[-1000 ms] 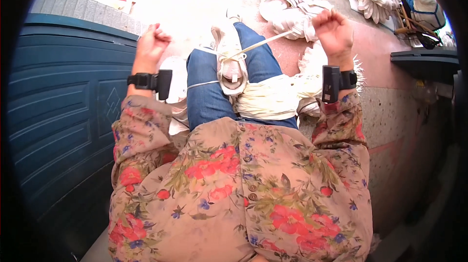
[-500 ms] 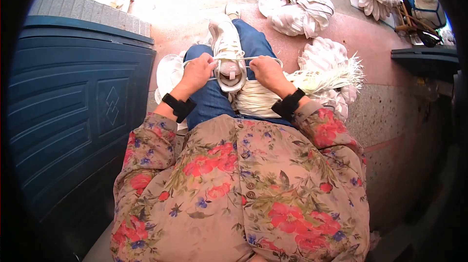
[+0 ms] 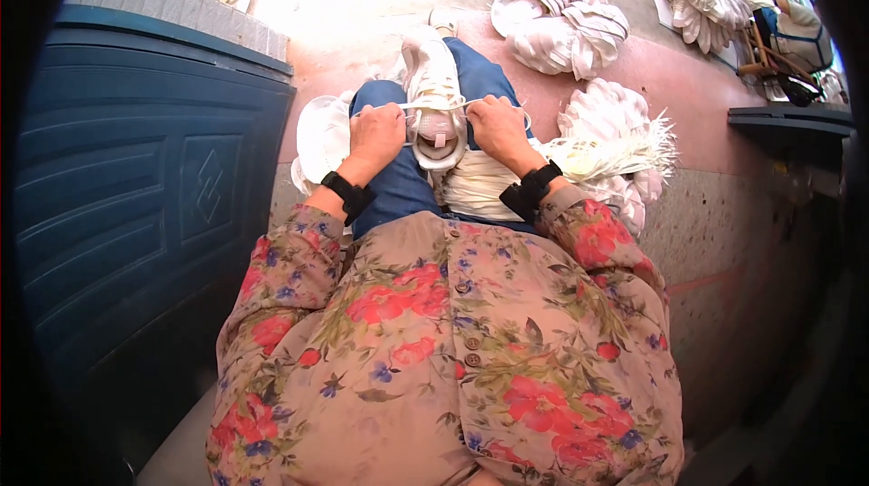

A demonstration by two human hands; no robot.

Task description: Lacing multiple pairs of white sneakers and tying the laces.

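Observation:
A white sneaker [image 3: 429,65] rests between my knees, its heel opening and pale pink lining toward me. White shoelace [image 3: 418,107] runs out from both sides of its upper eyelets. My left hand [image 3: 377,133] is closed on the lace left of the shoe, and my right hand [image 3: 498,129] grips the lace on the right. The fingertips of both hands are partly hidden behind the knuckles. Across my right thigh lies a thick bundle of cream laces [image 3: 484,185], its frayed-looking ends spreading to the right.
Heaps of strung white shoes [image 3: 561,20] lie on the floor ahead, with more white shoes [image 3: 321,138] by my left knee. A dark blue panelled door [image 3: 163,142] stands at left. At far right are a dark ledge [image 3: 787,119] and a cart-like frame [image 3: 760,52].
Both hands stay on the lace; the left has turned so its back shows more. The loose loops beside the hands look smaller. The whole view has shifted slightly.

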